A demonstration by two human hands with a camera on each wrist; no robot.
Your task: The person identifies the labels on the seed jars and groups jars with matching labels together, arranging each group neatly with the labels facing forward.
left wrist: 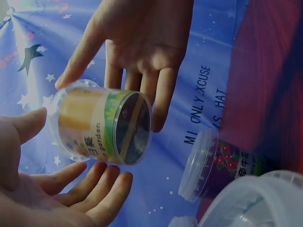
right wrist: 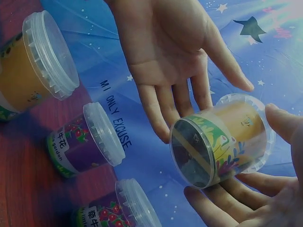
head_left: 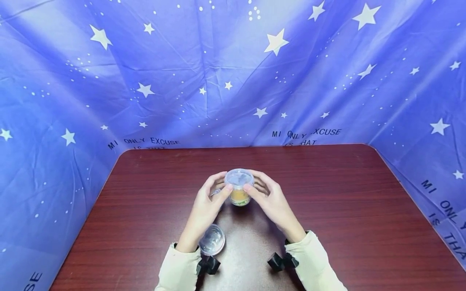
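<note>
A small clear plastic jar [head_left: 240,195] with an orange and green label and a clear lid is held up over the table between both hands. My left hand [head_left: 210,199] holds its left side, the thumb near the lid rim and the fingers around the far side. From the other side my right hand [head_left: 271,198] holds it the same way. In the left wrist view the jar [left wrist: 102,125] shows its dark base crossed by a tan strip. The right wrist view also shows the base of this jar [right wrist: 222,142], with fingertips of both hands along its side.
Another lidded jar [head_left: 212,239] stands by my left wrist. In the right wrist view there are an orange-labelled jar [right wrist: 23,71] and two purple-labelled jars, one in the middle [right wrist: 75,142] and one lower [right wrist: 113,205]. A star-printed blue cloth [head_left: 225,101] surrounds the brown table [head_left: 338,194].
</note>
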